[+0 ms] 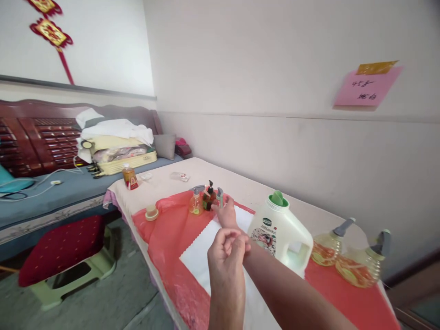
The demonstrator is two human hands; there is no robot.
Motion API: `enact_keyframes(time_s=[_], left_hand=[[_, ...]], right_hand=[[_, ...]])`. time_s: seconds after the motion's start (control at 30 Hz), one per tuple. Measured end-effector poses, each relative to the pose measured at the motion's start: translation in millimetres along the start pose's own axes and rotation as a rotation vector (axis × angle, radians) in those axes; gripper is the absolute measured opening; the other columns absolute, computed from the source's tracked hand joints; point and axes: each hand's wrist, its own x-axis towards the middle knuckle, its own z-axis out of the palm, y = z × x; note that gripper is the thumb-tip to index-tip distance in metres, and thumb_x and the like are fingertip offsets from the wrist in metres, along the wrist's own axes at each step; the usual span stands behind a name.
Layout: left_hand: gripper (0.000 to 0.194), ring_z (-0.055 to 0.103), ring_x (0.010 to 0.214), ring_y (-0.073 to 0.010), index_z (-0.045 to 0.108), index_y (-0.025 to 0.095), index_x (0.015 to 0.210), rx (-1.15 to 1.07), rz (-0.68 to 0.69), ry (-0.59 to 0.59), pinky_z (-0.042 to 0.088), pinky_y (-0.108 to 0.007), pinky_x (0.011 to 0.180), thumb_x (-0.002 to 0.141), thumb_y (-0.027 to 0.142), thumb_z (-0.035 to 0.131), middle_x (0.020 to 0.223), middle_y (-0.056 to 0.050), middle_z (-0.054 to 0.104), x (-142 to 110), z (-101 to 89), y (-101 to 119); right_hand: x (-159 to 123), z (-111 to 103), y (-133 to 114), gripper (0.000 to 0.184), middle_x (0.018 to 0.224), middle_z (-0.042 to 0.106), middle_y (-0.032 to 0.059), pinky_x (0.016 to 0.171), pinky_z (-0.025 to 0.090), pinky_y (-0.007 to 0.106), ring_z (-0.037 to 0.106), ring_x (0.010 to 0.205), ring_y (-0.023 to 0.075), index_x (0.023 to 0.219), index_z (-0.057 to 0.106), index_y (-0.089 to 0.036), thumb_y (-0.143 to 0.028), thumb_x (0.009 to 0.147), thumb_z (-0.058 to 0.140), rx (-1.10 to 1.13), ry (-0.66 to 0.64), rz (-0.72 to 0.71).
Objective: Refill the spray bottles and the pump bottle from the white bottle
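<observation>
My right hand [226, 214] reaches out over a white cloth with a scalloped edge [197, 257], its fingers round a small clear pump bottle with a grey head [220, 196]. Against that bottle stands a dark brown pump bottle with a black head [208, 197]. To its left is a clear oil bottle with a grey spout [195, 204]. Nearer to me, my left hand [227, 250] is held up in front of my right forearm, fingers curled in towards the thumb, with nothing visible in them. Part of the forearm is hidden behind it.
A big white jug with a green cap [270, 229] stands right of my arm. Two larger spouted bottles [326, 245] are at the right end. Red plastic sheeting [172, 238] covers part of the table, with a round lid-like piece [151, 212] on it. A stool [65, 252] stands left.
</observation>
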Motion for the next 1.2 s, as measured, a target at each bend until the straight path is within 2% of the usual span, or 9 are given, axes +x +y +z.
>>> enact_keyframes(time_s=[0.17,0.33,0.43,0.63,0.8,0.87,1.0,1.1,1.2], left_hand=[[0.025,0.068,0.07,-0.0208,0.064,0.017,0.078,-0.019,-0.008,-0.021,0.051,-0.033,0.073,0.07,0.04,0.072,0.079,-0.008,0.07,10,-15.2,2],[0.024,0.068,0.084,-0.0227,0.063,0.019,0.084,-0.007,0.073,0.089,0.049,-0.034,0.079,0.076,0.041,0.067,0.089,-0.008,0.07,10,-23.4,13],[0.031,0.06,0.112,-0.0258,0.061,0.022,0.101,0.122,0.165,0.095,0.042,-0.037,0.095,0.074,0.034,0.07,0.113,-0.01,0.065,7,-24.5,15],[0.068,0.043,0.132,-0.0294,0.053,0.025,0.13,0.258,-0.023,-0.619,0.032,-0.042,0.106,0.067,0.035,0.078,0.135,-0.012,0.055,-14,-6.2,-1],[0.042,0.062,0.099,-0.0244,0.067,0.023,0.117,0.412,-0.126,-0.991,0.043,-0.039,0.093,0.077,0.035,0.069,0.11,-0.006,0.068,-45,32.9,-22],[0.032,0.062,0.093,-0.0227,0.071,0.022,0.11,0.429,-0.078,-0.958,0.044,-0.038,0.092,0.083,0.036,0.062,0.103,-0.005,0.07,-52,43.9,-30],[0.03,0.062,0.096,-0.0266,0.073,0.016,0.093,0.393,-0.12,-0.62,0.043,-0.039,0.094,0.082,0.043,0.065,0.094,-0.01,0.072,-47,46.1,-40],[0.031,0.063,0.098,-0.0273,0.072,0.015,0.085,0.155,-0.164,-0.44,0.045,-0.04,0.094,0.077,0.045,0.07,0.095,-0.012,0.071,-37,38.7,-44],[0.028,0.065,0.094,-0.0264,0.068,0.016,0.08,0.005,-0.199,-0.372,0.049,-0.038,0.088,0.071,0.042,0.076,0.091,-0.01,0.071,-38,32.5,-44]], right_hand=[[17,10,-20,0.034,0.117,0.058,0.0079,0.086,0.054,0.041,0.06,0.101,0.0207,0.119,0.057,-0.014,-0.038,0.094,0.058,-0.097,-0.004,0.082],[-63,-39,-42,0.027,0.084,0.064,0.0008,0.077,0.048,0.031,0.058,0.081,0.0168,0.089,0.065,-0.015,-0.041,0.084,0.068,-0.064,-0.075,-0.032],[-118,-86,-45,0.032,0.087,0.067,0.0016,0.083,0.046,0.032,0.059,0.087,0.0189,0.086,0.068,-0.018,-0.05,0.081,0.069,0.017,-0.056,-0.047],[-179,-180,-30,0.035,0.093,0.072,0.0056,0.091,0.047,0.037,0.062,0.096,0.0251,0.084,0.075,-0.023,-0.046,0.059,0.086,0.368,0.142,0.102],[-190,-215,-7,0.025,0.083,0.071,0.0046,0.088,0.049,0.036,0.063,0.085,0.022,0.082,0.076,-0.023,-0.041,0.067,0.083,0.387,0.099,0.016],[-189,-218,6,0.026,0.093,0.071,0.005,0.095,0.045,0.038,0.063,0.094,0.0232,0.09,0.075,-0.023,-0.041,0.072,0.08,0.395,0.081,0.013],[-192,-217,28,0.042,0.128,0.06,0.0059,0.109,0.034,0.042,0.049,0.126,0.0253,0.117,0.065,-0.028,-0.054,0.084,0.065,0.615,0.078,0.096],[-206,-212,30,0.05,0.134,0.054,0.0097,0.105,0.038,0.043,0.048,0.126,0.0276,0.123,0.06,-0.024,-0.054,0.084,0.061,0.834,-0.227,0.238],[-222,-207,17,0.061,0.127,0.057,0.0092,0.097,0.043,0.038,0.054,0.118,0.0277,0.124,0.058,-0.021,-0.039,0.068,0.072,0.939,-0.503,0.306]])
